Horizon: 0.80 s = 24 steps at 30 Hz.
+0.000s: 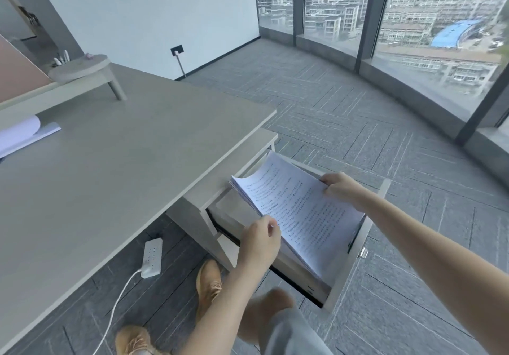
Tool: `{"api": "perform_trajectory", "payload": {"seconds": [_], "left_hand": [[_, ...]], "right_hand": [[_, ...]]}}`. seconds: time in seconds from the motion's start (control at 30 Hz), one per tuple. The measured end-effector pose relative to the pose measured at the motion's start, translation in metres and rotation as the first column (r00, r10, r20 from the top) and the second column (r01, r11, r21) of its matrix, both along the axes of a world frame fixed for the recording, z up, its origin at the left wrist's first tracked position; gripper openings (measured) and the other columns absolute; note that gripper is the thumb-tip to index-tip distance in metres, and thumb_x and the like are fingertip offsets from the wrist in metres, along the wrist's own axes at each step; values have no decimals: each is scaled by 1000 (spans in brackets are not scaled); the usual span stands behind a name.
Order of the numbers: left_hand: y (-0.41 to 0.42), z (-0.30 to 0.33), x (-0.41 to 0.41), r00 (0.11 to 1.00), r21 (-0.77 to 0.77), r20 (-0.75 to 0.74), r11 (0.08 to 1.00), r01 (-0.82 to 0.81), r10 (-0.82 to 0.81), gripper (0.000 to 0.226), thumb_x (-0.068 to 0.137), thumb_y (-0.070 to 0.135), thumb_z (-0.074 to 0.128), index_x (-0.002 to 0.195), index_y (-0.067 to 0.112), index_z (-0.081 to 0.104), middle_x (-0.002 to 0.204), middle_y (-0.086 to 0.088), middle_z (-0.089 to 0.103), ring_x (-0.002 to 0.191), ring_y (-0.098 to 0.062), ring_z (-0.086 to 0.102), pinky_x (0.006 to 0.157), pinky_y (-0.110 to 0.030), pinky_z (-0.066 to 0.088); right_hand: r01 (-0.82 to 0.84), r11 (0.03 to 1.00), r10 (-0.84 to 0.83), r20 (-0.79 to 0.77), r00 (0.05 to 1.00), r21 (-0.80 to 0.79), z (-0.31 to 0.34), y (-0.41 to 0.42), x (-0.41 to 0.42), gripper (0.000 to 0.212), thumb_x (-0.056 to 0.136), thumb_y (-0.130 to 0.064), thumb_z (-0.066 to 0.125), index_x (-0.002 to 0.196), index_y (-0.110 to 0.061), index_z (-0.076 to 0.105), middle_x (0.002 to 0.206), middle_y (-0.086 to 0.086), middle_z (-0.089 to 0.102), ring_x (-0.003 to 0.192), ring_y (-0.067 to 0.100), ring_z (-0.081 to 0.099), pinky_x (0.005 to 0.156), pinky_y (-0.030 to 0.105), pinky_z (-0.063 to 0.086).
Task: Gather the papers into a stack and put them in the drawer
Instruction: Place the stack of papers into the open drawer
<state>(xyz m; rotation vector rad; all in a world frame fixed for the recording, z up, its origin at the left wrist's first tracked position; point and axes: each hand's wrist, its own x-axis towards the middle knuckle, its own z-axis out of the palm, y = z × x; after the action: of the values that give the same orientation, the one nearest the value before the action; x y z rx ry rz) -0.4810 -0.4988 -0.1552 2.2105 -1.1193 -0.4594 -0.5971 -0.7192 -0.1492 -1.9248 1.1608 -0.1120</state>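
Observation:
A thick stack of printed white papers (297,211) hangs tilted over the pulled-out grey drawer (355,255) at the desk's right end. My left hand (259,241) grips the stack's near-left edge. My right hand (344,189) grips its far-right edge. The stack's lower end dips inside the drawer and its upper end rises above the drawer's back. More white paper (22,134), partly curled, lies at the far left of the desk.
The grey desk (110,167) fills the left side, with a raised shelf (80,68) at its back. A white power strip (151,258) and its cable lie on the carpet under the desk. My tan boots (209,286) stand by the drawer. Windows line the right.

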Motion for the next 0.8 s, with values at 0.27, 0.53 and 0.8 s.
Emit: {"api": "perform_trajectory", "payload": {"seconds": [0.27,0.53,0.8], "left_hand": [[-26,-23,7,936,272,256,947,172,-243,37,101,29,37,89,7,64,83,-10,72,75,-29,64,78,-39,52],[-37,-35,-1,874,568,222,786,244,-432,31,101,30,41,109,8,61,110,-16,71,104,-34,65,96,-46,41],[-51,-33,0,835,736,175,632,241,-521,31,100,31,42,117,10,59,119,-14,67,107,-33,63,84,-41,42]], "right_hand": [[-97,993,88,-135,987,-66,-38,-12,15,41,84,7,45,115,-6,69,111,12,68,95,24,55,71,29,43],[-224,969,178,-329,928,-107,-61,-26,21,44,88,-4,46,129,-11,62,129,15,66,117,32,61,78,28,39],[-288,945,199,-433,879,-152,-70,-20,16,18,89,-20,51,103,-8,54,121,14,62,108,32,60,80,34,46]]}}
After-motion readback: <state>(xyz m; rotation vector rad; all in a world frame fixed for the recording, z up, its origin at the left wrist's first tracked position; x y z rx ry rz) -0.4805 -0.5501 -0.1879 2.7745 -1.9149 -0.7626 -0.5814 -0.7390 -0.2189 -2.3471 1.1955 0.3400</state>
